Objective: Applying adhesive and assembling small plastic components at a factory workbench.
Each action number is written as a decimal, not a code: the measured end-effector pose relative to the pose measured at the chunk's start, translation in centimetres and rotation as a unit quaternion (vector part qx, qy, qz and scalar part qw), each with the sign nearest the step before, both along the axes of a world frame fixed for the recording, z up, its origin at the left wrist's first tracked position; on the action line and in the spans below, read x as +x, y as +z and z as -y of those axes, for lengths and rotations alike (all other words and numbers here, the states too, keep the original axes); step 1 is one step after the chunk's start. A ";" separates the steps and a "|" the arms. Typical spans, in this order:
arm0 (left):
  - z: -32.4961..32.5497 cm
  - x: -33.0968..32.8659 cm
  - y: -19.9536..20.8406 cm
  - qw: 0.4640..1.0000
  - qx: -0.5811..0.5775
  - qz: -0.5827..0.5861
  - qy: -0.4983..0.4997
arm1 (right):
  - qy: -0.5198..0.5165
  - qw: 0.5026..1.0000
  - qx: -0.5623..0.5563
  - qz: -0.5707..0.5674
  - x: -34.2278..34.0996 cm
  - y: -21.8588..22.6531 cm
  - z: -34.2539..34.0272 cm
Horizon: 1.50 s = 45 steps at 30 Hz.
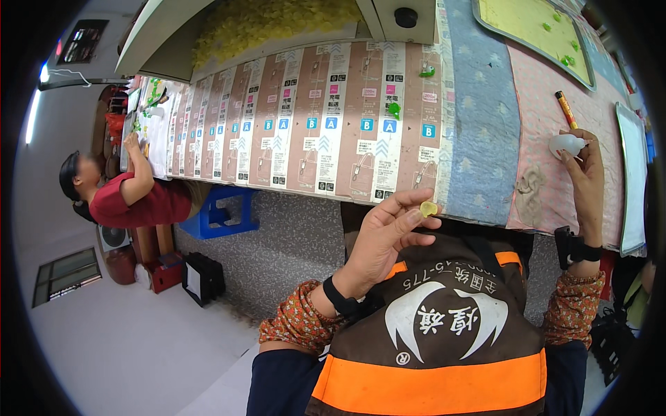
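Observation:
My left hand (388,236), over the table's near edge, is pinching a small yellow cup-shaped piece (429,208) between thumb and fingertips. To the right, my right hand (584,163) is closed on a small whitish squeeze bottle (565,144), which lies tilted in its fingers above a pink cloth (548,104). Just beyond that bottle is a yellow-and-red pen-like tube (566,109). A crumpled greyish rag (528,191) lies between my hands on the cloth. Small bright green pieces (394,110) sit farther off on the printed table covering (347,139).
A large box-like housing (401,41) at the back holds a heap of yellow pieces (270,31). At the far right stands a tray (531,52) with several green pieces, near a white tray (631,180). A co-worker in red (146,197) works at the left, beside a blue stool (225,211).

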<state>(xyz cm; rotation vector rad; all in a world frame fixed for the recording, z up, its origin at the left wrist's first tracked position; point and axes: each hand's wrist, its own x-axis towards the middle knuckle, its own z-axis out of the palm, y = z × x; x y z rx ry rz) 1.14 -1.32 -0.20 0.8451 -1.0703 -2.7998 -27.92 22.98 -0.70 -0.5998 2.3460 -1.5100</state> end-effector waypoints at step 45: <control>3.3 2.4 -1.3 0.994 0.096 -0.027 0.056 | 0.136 0.888 0.309 -0.312 10.3 7.7 6.5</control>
